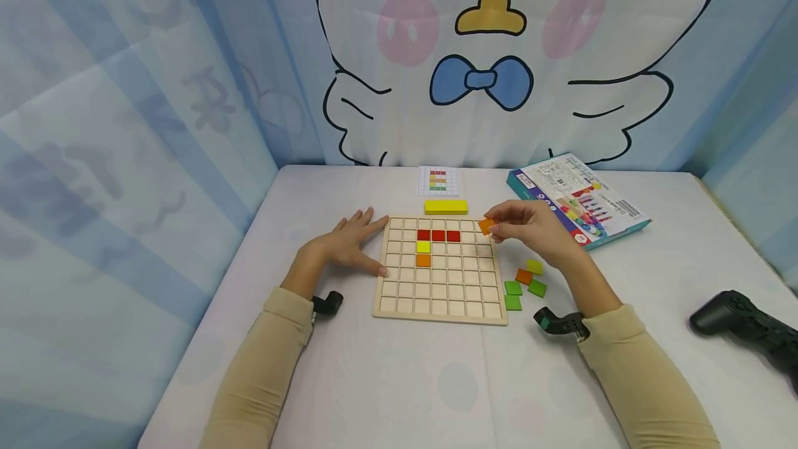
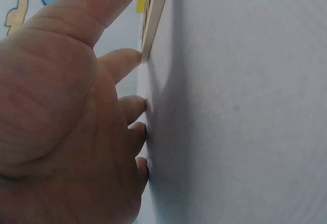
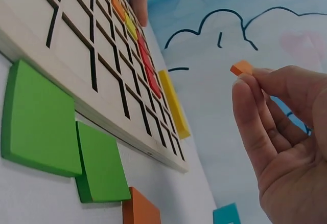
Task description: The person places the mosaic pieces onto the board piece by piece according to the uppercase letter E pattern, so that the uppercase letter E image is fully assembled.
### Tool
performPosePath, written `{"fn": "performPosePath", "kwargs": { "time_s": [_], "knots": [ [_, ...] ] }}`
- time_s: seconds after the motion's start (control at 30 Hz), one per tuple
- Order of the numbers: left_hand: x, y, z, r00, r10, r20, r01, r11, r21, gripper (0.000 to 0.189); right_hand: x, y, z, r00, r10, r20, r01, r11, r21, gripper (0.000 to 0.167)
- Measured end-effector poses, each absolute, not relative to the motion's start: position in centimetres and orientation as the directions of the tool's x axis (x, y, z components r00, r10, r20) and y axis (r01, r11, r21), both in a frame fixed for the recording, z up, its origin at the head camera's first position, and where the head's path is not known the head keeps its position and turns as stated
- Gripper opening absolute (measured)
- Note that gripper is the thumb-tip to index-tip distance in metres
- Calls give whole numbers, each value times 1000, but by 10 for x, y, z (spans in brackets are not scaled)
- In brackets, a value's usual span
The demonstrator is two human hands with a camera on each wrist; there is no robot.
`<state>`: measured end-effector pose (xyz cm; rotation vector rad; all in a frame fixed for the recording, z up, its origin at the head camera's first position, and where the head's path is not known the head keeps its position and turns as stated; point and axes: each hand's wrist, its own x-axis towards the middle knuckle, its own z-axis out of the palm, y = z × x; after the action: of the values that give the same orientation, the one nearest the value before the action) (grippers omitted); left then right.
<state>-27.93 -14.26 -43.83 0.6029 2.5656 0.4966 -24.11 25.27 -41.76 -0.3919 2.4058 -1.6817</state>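
Observation:
A wooden grid board [image 1: 440, 319] lies on the table with three red tiles [image 1: 438, 235] in a row. Under the leftmost red one sit a yellow tile [image 1: 423, 247] and, below that, an orange tile [image 1: 423, 260]. My left hand [image 1: 345, 241] is spread at the board's left side, thumb and index fingertip at its edge. Between thumb and fingertips, my right hand [image 1: 530, 227] pinches another orange tile [image 3: 241, 68], raised over the board's far right corner. Loose green tiles [image 3: 41, 119], a yellow tile [image 1: 534, 266] and an orange tile [image 1: 524, 276] lie right of the board.
Behind the board are a yellow block [image 1: 445, 207] and a pattern card [image 1: 439, 181] with coloured squares. A game box [image 1: 580, 199] lies at the back right, beyond my right hand. At the right edge rests a black game controller [image 1: 745, 328]. Printed curtains surround the table.

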Motion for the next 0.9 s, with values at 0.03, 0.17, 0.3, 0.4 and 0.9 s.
{"fn": "performPosePath", "kwargs": {
  "time_s": [0.03,0.17,0.3,0.4,0.9],
  "knots": [
    [-279,-143,-439,-800,490,-346,325,839,436,122,-241,251,-417,-948,-318,5,-109,312,-944,28],
    [-280,-143,-439,-801,489,-344,324,839,436,122,-240,244,-417,-942,-335,14,-124,308,-943,30],
    [-280,-143,-440,-802,489,-343,328,840,431,122,-239,237,-417,-941,-336,36,-155,332,-931,32],
    [-280,-143,-440,-802,489,-343,329,841,429,122,-238,231,-419,-940,-332,74,-195,348,-917,31],
    [-280,-143,-439,-801,493,-339,328,835,442,122,-238,208,-425,-937,-308,164,-284,401,-871,26]
  ]
}}
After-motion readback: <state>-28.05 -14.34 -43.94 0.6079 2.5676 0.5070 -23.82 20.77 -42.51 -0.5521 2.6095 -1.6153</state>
